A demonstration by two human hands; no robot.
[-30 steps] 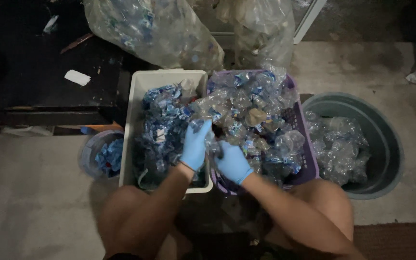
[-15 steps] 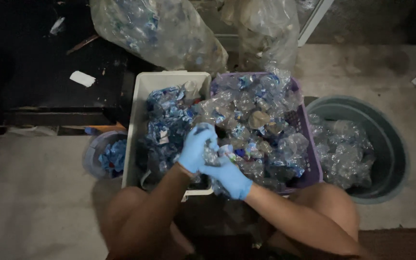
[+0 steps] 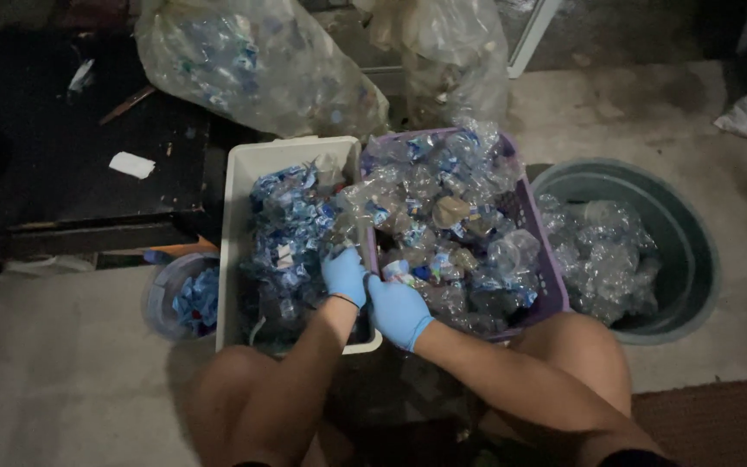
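Between the white bin [image 3: 237, 216] and the purple basket [image 3: 536, 238], both blue-gloved hands meet over one crumpled plastic bottle [image 3: 397, 272]. Left hand [image 3: 344, 275] and right hand [image 3: 397, 310] look curled round it, though how tightly, can't really tell. Green tub [image 3: 693, 251] sits just right.

- A crumpled clear plastic bottle [image 3: 398, 271] with a blue label lies at the lower centre of the frame, on the near left edge of the heap, between both gloved hands and touching them.
- The purple basket [image 3: 555, 290] sits at centre frame, piled above its rim with crushed clear bottles carrying blue labels.
- The white bin [image 3: 237, 227], just left of it and touching, holds a mass of torn blue labels.
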